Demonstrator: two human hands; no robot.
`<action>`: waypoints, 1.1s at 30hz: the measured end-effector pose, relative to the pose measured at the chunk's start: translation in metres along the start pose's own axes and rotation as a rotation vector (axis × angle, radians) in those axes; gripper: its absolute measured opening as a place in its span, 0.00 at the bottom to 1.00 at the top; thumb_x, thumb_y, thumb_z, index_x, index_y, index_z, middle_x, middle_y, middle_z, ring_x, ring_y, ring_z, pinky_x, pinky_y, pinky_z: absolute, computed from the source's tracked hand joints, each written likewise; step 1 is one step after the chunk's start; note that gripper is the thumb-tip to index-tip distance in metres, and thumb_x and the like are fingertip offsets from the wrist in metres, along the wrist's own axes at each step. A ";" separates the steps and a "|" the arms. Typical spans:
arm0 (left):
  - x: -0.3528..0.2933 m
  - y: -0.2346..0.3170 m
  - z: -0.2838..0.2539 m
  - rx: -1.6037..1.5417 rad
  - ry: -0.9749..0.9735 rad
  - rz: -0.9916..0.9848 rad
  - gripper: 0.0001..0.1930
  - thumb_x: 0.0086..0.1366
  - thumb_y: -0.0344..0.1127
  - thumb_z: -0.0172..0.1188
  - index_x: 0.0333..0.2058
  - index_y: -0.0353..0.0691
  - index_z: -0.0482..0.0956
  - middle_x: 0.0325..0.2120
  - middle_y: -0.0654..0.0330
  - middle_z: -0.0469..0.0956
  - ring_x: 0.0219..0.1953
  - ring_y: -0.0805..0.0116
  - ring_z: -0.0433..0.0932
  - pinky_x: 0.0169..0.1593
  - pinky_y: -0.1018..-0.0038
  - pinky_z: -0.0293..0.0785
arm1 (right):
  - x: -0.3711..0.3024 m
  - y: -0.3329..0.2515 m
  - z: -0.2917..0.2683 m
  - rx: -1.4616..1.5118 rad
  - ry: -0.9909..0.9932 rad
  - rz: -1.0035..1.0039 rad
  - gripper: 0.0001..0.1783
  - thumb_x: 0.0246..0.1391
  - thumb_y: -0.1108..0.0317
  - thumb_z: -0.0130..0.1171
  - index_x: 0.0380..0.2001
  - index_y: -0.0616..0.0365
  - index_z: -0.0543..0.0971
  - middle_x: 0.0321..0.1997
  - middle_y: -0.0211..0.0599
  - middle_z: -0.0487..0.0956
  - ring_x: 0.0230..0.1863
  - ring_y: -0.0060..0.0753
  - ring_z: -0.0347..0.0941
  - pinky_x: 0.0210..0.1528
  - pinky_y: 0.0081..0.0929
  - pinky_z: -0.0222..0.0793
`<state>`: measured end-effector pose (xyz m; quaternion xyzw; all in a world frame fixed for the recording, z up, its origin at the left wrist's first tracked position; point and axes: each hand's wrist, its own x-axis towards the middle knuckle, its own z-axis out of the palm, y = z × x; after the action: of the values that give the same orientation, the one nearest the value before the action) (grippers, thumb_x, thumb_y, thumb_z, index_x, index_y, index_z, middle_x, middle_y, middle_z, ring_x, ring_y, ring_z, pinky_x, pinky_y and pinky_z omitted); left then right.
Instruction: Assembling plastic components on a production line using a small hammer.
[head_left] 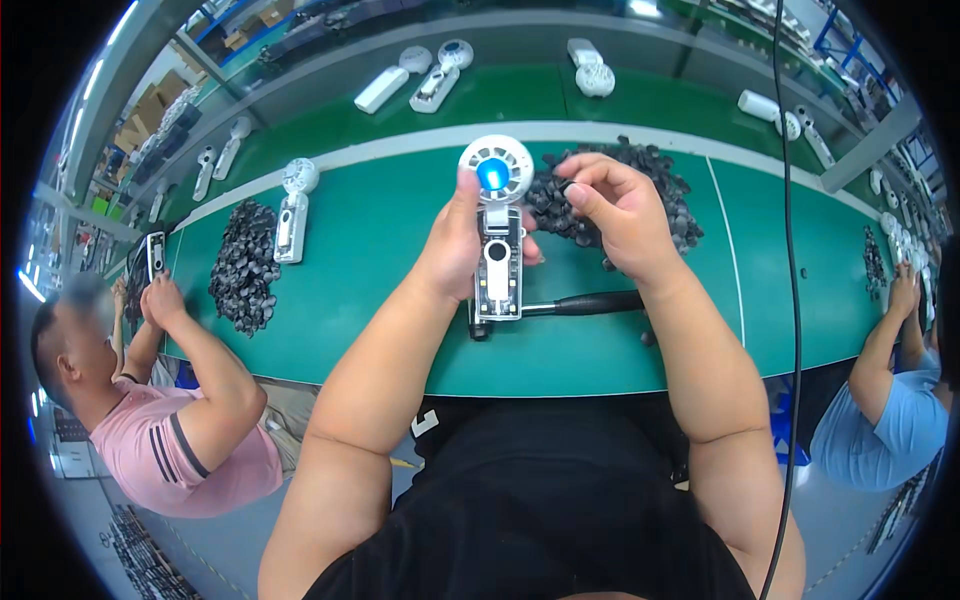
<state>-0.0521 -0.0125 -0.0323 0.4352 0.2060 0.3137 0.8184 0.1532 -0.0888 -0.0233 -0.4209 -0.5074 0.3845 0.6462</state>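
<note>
My left hand (456, 238) is wrapped round a white handheld fan (497, 262), held upright over the green table. The fan's round head has a shiny blue centre, and its handle lies open to show the parts inside. To its right, my right hand (622, 212) has thumb and fingertips pinched together above a heap of small black pieces (676, 205). Whether something small sits in that pinch, I cannot make out. Behind the fan's lower end lies a hammer (590, 303) with a black grip.
Another heap of dark pieces (243, 268) lies on the left, beside a white fan (291, 215). Several fans rest on the green belt (510, 90) beyond the table. Co-workers sit at both sides, one in a pink shirt (190, 455). A black cable (790, 250) hangs at right.
</note>
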 end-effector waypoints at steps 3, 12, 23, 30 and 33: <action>-0.004 0.001 0.014 0.089 0.012 -0.039 0.37 0.73 0.70 0.41 0.55 0.36 0.70 0.34 0.52 0.81 0.29 0.62 0.85 0.34 0.68 0.85 | 0.001 0.009 0.004 0.042 -0.100 -0.026 0.05 0.63 0.68 0.64 0.35 0.58 0.81 0.56 0.38 0.76 0.55 0.27 0.72 0.56 0.26 0.70; -0.005 -0.002 0.018 0.245 -0.011 -0.057 0.36 0.75 0.67 0.39 0.60 0.37 0.66 0.36 0.52 0.80 0.28 0.64 0.84 0.32 0.72 0.84 | -0.002 0.016 0.014 0.226 -0.111 0.043 0.18 0.66 0.62 0.61 0.53 0.61 0.75 0.61 0.41 0.72 0.59 0.31 0.70 0.65 0.35 0.65; -0.011 0.003 0.024 0.373 -0.020 -0.050 0.35 0.75 0.67 0.39 0.58 0.38 0.67 0.37 0.53 0.80 0.28 0.69 0.82 0.30 0.76 0.82 | -0.005 0.015 0.010 0.391 -0.285 0.187 0.37 0.69 0.54 0.57 0.73 0.61 0.60 0.63 0.40 0.74 0.62 0.31 0.72 0.65 0.33 0.68; -0.011 0.004 0.022 0.382 -0.056 -0.064 0.35 0.75 0.67 0.40 0.58 0.37 0.67 0.37 0.53 0.80 0.28 0.70 0.82 0.29 0.77 0.82 | -0.006 0.014 0.011 0.309 -0.293 0.137 0.35 0.70 0.53 0.55 0.73 0.58 0.61 0.62 0.38 0.75 0.59 0.29 0.74 0.63 0.31 0.71; -0.010 0.004 0.023 0.381 -0.040 -0.065 0.35 0.75 0.67 0.39 0.58 0.37 0.67 0.36 0.53 0.80 0.28 0.69 0.83 0.28 0.77 0.81 | -0.007 0.015 0.012 0.301 -0.280 0.106 0.35 0.70 0.54 0.55 0.72 0.58 0.62 0.61 0.38 0.75 0.59 0.28 0.74 0.62 0.30 0.71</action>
<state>-0.0467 -0.0311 -0.0165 0.5814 0.2594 0.2338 0.7348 0.1390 -0.0877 -0.0384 -0.2883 -0.5062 0.5441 0.6037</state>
